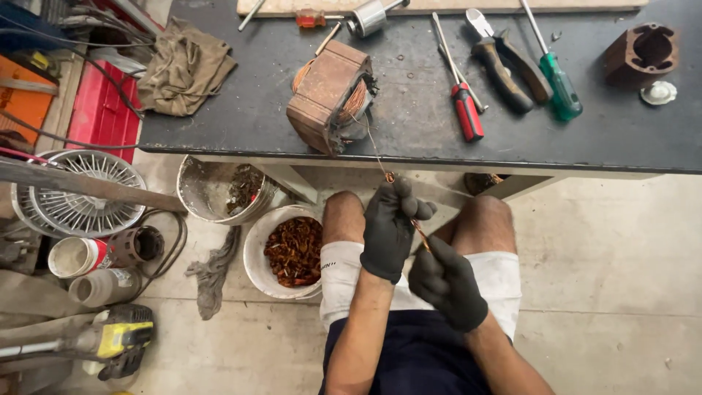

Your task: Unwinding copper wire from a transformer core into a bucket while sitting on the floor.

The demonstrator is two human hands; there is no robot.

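Note:
A rusty brown motor stator (330, 95) with copper windings sits tilted at the near edge of the dark workbench (241, 124). A thin copper wire (374, 150) runs from it down to my hands. My left hand (391, 223), in a black glove, pinches the wire just below the bench edge. My right hand (446, 281), also gloved in black, grips the same wire lower down, above my lap. Both hands hold the strand taut between my knees.
On the bench lie a red-handled screwdriver (464, 110), pliers (504, 69), a green screwdriver (559, 88), a brown housing (640, 51) and a rag (183, 69). On the floor stand a white bucket of copper scraps (289, 252), a second bucket (219, 190), a fan grille (77, 194) and a power tool (117, 340).

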